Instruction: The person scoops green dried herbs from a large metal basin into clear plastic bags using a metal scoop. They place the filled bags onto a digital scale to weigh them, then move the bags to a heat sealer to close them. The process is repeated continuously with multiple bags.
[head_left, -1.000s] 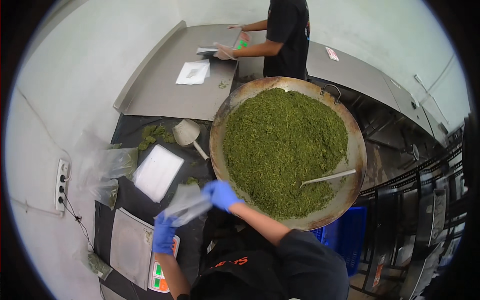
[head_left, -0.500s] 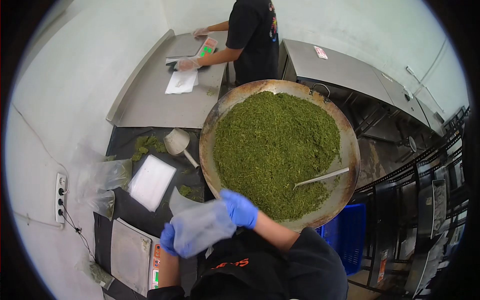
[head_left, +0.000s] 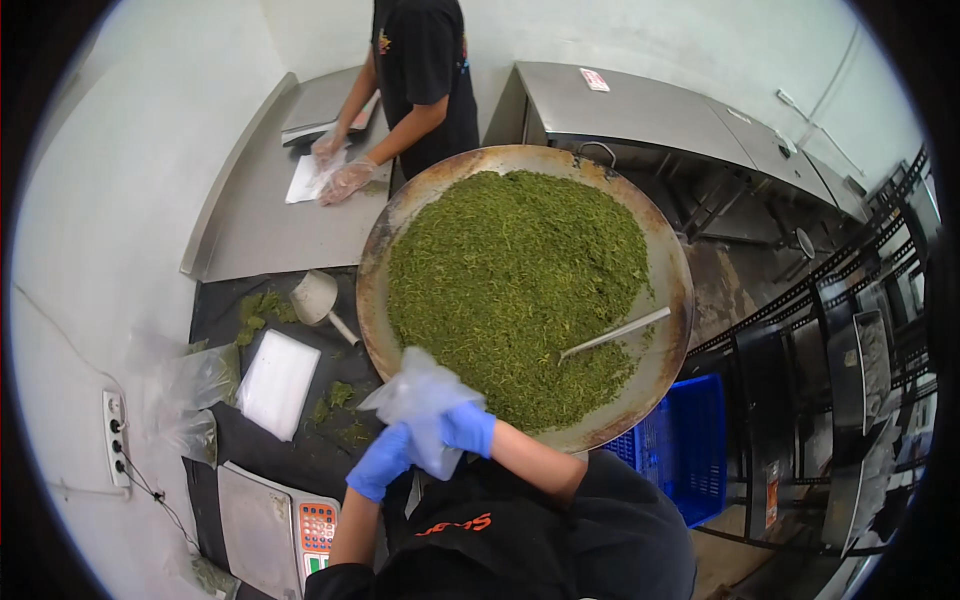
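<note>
In front of my body, both gloved hands hold a clear plastic bag [head_left: 424,385]. My left hand [head_left: 383,462], in a blue glove, grips its near left side with closed fingers. My right hand [head_left: 464,428], also gloved in blue, is closed on its right side. No filling shows in the bag, whose upper part is crumpled and smeared by motion. Just beyond it stands a wide metal wok [head_left: 668,380] heaped with shredded green leaves [head_left: 515,280]. A long-handled metal utensil [head_left: 625,329] leans in the leaves on the right; its working end is buried.
To the left lie a stack of flat plastic bags [head_left: 279,385], a metal scoop [head_left: 317,300], filled bags [head_left: 208,378] and a scale [head_left: 262,530]. A co-worker [head_left: 425,85] handles bags at the steel table [head_left: 270,235]. A blue crate [head_left: 700,440] sits right of me, beside black racks [head_left: 775,420].
My hands have come closer together, bunching the bag that was spread between them. The co-worker's hands have moved from the far scale to the bags. My view has shifted slightly.
</note>
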